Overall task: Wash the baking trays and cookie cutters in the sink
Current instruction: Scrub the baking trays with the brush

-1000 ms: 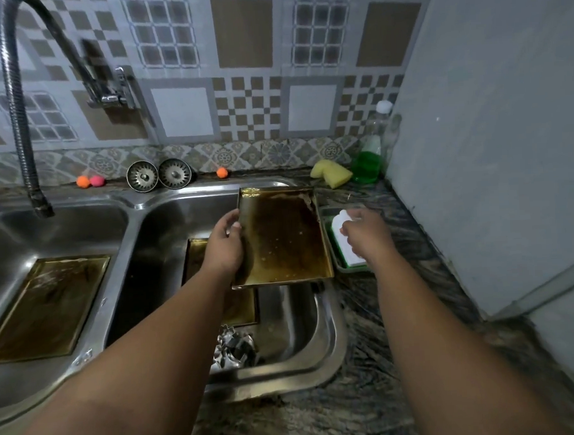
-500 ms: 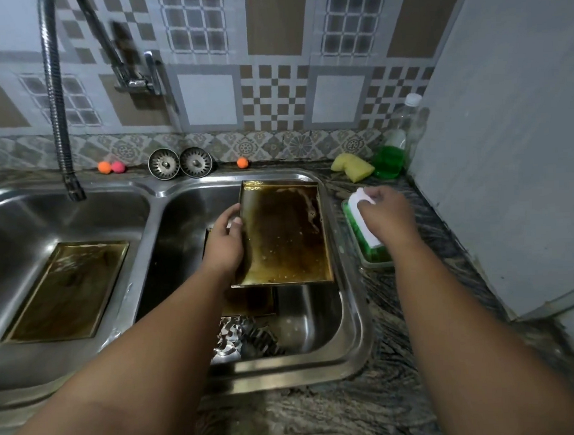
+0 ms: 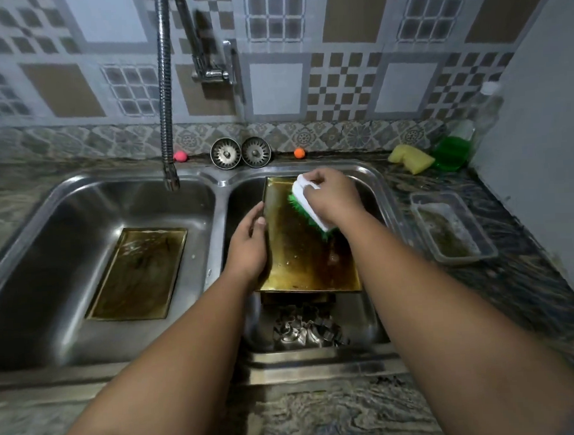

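So the greasy golden metal baking tray cannot slide, left fingers pinch its nine-o'clock edge while right fingers grip the white green-bristled brush.

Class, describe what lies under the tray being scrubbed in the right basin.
Beneath the held tray, only the near edge of another tray shows; the rest is covered. Cookie cutters lie just in front of it.

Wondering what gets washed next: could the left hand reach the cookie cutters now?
Likely, once freed: the cookie cutters lie uncovered in the basin, but the left hand grips the tray.
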